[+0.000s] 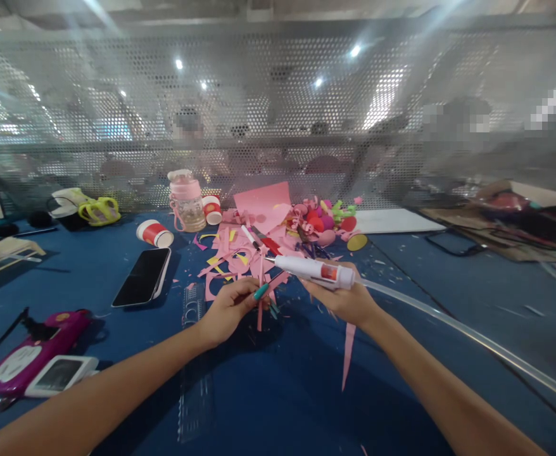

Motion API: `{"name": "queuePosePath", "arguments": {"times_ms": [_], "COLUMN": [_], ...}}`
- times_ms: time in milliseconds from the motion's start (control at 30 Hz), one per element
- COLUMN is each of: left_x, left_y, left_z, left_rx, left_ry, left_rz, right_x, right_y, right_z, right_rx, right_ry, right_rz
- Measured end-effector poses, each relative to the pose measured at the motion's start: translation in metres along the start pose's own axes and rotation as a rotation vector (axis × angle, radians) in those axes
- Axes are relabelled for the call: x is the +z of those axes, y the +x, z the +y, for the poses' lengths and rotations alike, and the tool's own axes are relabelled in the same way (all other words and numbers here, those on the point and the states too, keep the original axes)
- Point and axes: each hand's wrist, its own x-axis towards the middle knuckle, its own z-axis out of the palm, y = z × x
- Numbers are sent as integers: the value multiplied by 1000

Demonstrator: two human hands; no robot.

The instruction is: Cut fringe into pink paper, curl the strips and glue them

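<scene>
My left hand (233, 310) is closed, pinching a narrow pink paper strip (260, 316) upright between thumb and fingers. My right hand (342, 301) grips a white hot glue pen (313, 269) with a long clear stick (449, 316) trailing from its back end. The metal tip of the pen points left, close to the top of the strip; whether they touch I cannot tell. A thin dark tool shows below the pen, its kind unclear. Beyond both hands lies a heap of pink paper scraps (233, 259). A pointed pink paper piece (348, 354) shows below my right hand.
Left are a black-screened phone (142, 278), paper cups (154, 234), a pink-lidded bottle (187, 202), a purple pouch (45, 342) and a small white device (62, 375). A clear ruler (193, 304) lies by my left forearm. A perforated metal panel (259, 95) stands behind; cardboard (487, 234) sits right.
</scene>
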Motion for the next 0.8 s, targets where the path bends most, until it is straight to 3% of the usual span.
{"name": "queuePosePath", "arguments": {"times_ms": [800], "left_x": [0], "left_y": [1], "left_z": [3], "left_rx": [-19], "left_ry": [-17], "left_rz": [-1], "right_x": [0], "right_y": [-3], "right_z": [1], "right_rx": [93], "right_ry": [82], "right_rz": [-33]}}
